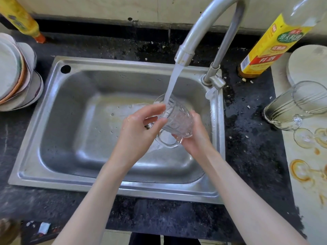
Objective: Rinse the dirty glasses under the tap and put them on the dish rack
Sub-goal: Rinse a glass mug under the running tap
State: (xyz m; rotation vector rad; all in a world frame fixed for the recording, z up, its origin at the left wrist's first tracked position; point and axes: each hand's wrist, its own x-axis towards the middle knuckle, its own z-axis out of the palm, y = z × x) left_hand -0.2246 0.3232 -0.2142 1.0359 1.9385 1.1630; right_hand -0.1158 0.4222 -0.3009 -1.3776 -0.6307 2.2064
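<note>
both hands hold a glass mug (177,121) tilted over the sink (113,188), its mouth under the tap (203,29) stream. the right hand (196,137) cups its base, fingers curled around it; the left hand (139,128) pinches the rim with thumb and fingertips. wet glass may slip and crack on the steel. another glass (299,105) lies on its side on the counter, right, and could roll.

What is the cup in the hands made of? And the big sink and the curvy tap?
The cup looks like clear glass with a cut pattern: you can see through it. The sink seems to be stainless steel, grey with a dull brushed shine. The tap also looks like metal, silvery and smooth, likely steel or chrome.
</note>
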